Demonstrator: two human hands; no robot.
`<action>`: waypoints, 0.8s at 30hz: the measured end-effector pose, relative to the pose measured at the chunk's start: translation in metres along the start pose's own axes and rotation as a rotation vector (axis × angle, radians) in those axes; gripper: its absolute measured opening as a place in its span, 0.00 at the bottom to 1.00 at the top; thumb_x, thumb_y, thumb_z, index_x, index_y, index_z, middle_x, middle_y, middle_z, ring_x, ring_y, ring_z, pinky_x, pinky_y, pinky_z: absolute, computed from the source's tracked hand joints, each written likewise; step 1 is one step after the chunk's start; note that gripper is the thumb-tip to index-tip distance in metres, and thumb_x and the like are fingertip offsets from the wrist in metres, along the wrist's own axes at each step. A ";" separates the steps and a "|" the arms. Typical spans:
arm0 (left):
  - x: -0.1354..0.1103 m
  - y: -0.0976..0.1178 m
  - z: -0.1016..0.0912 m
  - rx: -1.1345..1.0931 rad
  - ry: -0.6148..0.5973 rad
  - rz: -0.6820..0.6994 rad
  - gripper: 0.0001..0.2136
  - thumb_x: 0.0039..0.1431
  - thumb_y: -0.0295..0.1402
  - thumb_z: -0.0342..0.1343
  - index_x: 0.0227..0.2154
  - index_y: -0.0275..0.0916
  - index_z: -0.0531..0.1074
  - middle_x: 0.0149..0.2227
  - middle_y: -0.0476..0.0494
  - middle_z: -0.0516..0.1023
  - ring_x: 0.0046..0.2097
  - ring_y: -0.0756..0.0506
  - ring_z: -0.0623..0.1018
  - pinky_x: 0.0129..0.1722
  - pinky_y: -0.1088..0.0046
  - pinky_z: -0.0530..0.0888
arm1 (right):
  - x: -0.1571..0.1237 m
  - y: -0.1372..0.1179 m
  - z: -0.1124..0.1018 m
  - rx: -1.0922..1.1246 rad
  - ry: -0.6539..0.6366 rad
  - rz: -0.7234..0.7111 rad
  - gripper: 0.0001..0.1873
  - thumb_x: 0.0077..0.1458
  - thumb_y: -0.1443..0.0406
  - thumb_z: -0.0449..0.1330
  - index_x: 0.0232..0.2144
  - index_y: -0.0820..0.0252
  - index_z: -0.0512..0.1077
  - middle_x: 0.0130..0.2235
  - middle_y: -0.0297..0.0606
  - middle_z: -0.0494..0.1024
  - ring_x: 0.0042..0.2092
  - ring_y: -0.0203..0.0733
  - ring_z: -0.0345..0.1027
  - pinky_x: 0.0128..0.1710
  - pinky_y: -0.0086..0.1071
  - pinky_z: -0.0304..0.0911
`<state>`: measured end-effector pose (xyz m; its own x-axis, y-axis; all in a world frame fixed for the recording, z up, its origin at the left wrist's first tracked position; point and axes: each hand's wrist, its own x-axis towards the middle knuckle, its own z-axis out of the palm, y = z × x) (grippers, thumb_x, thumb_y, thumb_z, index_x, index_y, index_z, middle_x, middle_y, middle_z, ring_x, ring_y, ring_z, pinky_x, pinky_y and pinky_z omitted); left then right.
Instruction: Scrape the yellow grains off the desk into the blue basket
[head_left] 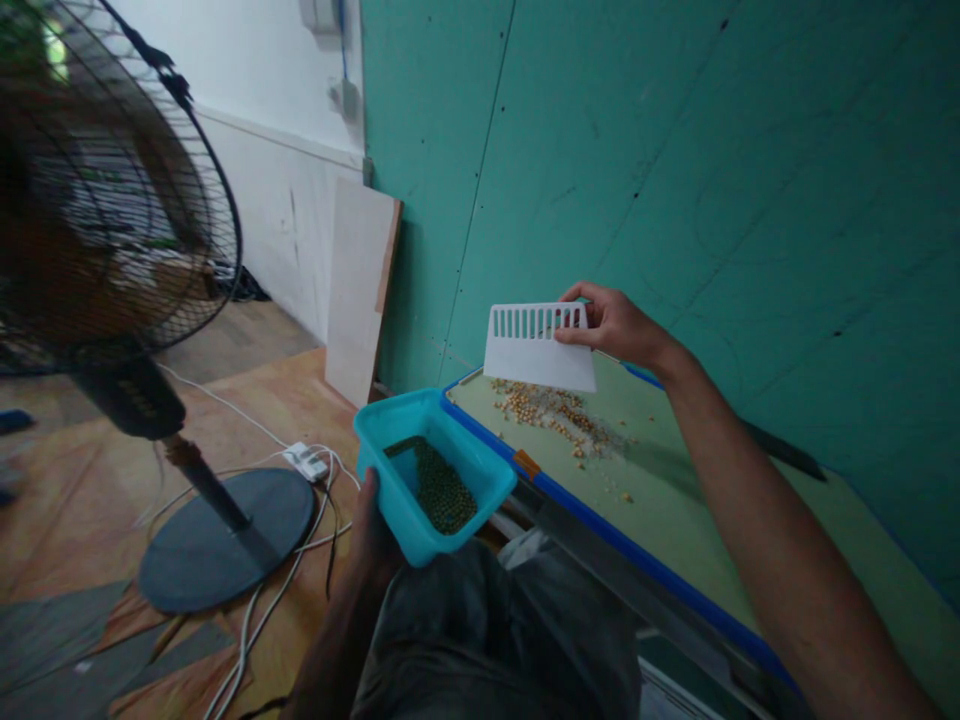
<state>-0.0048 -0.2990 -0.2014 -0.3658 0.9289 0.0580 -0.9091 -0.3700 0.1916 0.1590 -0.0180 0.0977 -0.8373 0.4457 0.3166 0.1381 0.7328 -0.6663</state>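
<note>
My right hand [611, 325] pinches the upper right corner of a white plastic scraper [529, 358] with a row of slots along its top. Below the scraper, yellow soybeans [536, 405] and small clear grains [600, 432] lie in a loose pile on the pale green tabletop [675, 520]. With its fingers wrapped under the near left side, my left hand [371, 530] holds a turquoise plastic basin [486, 470]. Inside the basin are small green beans [442, 490], heaped toward the near end. The basin is beside the table's left edge.
A standing fan [97, 210] rises at the left on a round base [232, 540]. White cables and a power strip [306, 460] lie on the floor beside it. A white board [360, 290] leans on the green wall [600, 150] behind the table. A dark strip [787, 450] lies along the back edge.
</note>
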 end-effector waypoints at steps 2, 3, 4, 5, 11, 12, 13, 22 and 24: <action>0.000 0.001 -0.002 -0.004 -0.009 0.003 0.20 0.72 0.44 0.59 0.58 0.39 0.82 0.58 0.35 0.85 0.69 0.29 0.73 0.72 0.44 0.63 | 0.001 0.002 0.000 -0.040 0.000 -0.005 0.27 0.44 0.53 0.78 0.39 0.55 0.71 0.31 0.34 0.78 0.32 0.41 0.71 0.28 0.33 0.67; 0.000 0.001 -0.003 -0.013 -0.027 -0.008 0.20 0.72 0.44 0.58 0.59 0.40 0.81 0.59 0.35 0.84 0.70 0.29 0.71 0.73 0.44 0.61 | 0.002 0.002 0.001 -0.055 -0.003 -0.008 0.27 0.44 0.53 0.78 0.39 0.55 0.71 0.31 0.34 0.77 0.32 0.41 0.71 0.27 0.33 0.66; 0.001 0.001 -0.003 -0.025 -0.052 -0.024 0.21 0.73 0.45 0.57 0.60 0.40 0.81 0.60 0.36 0.83 0.71 0.30 0.70 0.73 0.44 0.60 | 0.002 0.002 0.001 -0.066 -0.007 -0.010 0.27 0.45 0.52 0.78 0.39 0.55 0.71 0.31 0.34 0.77 0.32 0.42 0.71 0.27 0.33 0.66; 0.001 0.001 -0.004 -0.039 -0.082 -0.043 0.21 0.73 0.46 0.56 0.60 0.41 0.80 0.61 0.36 0.83 0.72 0.30 0.69 0.74 0.45 0.59 | 0.002 0.001 0.001 -0.073 -0.013 -0.011 0.27 0.45 0.52 0.78 0.40 0.55 0.71 0.31 0.34 0.77 0.32 0.41 0.70 0.27 0.33 0.66; 0.003 0.001 -0.002 -0.044 -0.117 -0.083 0.23 0.72 0.47 0.59 0.61 0.40 0.80 0.59 0.34 0.84 0.68 0.29 0.75 0.74 0.46 0.59 | 0.001 -0.010 0.007 -0.104 -0.026 -0.051 0.25 0.47 0.53 0.76 0.40 0.55 0.70 0.31 0.32 0.75 0.30 0.39 0.68 0.25 0.31 0.62; 0.003 0.000 -0.002 -0.036 -0.088 -0.076 0.23 0.71 0.47 0.60 0.61 0.40 0.80 0.59 0.34 0.84 0.67 0.29 0.75 0.73 0.45 0.60 | 0.000 -0.014 0.010 -0.101 -0.042 -0.055 0.24 0.47 0.54 0.76 0.39 0.55 0.70 0.31 0.32 0.75 0.30 0.38 0.68 0.25 0.30 0.62; 0.003 0.000 -0.001 -0.029 -0.056 -0.067 0.24 0.70 0.47 0.60 0.61 0.39 0.80 0.58 0.34 0.84 0.67 0.29 0.75 0.73 0.45 0.61 | 0.000 -0.018 0.012 -0.089 -0.066 -0.057 0.24 0.47 0.55 0.76 0.39 0.55 0.69 0.32 0.32 0.76 0.31 0.38 0.68 0.26 0.30 0.62; 0.002 -0.002 0.002 0.006 0.006 -0.054 0.21 0.69 0.46 0.61 0.55 0.38 0.83 0.58 0.34 0.85 0.68 0.29 0.74 0.73 0.47 0.61 | -0.005 -0.040 0.020 0.044 -0.131 -0.121 0.25 0.52 0.53 0.75 0.43 0.54 0.68 0.33 0.30 0.73 0.33 0.38 0.68 0.28 0.30 0.62; 0.002 -0.002 0.004 0.013 0.035 -0.037 0.22 0.71 0.47 0.58 0.56 0.38 0.83 0.58 0.34 0.85 0.69 0.29 0.73 0.73 0.47 0.61 | -0.004 -0.038 0.018 0.021 -0.099 -0.131 0.24 0.52 0.55 0.75 0.42 0.55 0.68 0.32 0.30 0.72 0.32 0.38 0.67 0.27 0.30 0.61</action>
<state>-0.0029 -0.2963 -0.1983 -0.3394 0.9405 0.0164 -0.9193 -0.3354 0.2059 0.1477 -0.0569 0.1091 -0.8957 0.2934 0.3341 0.0143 0.7700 -0.6378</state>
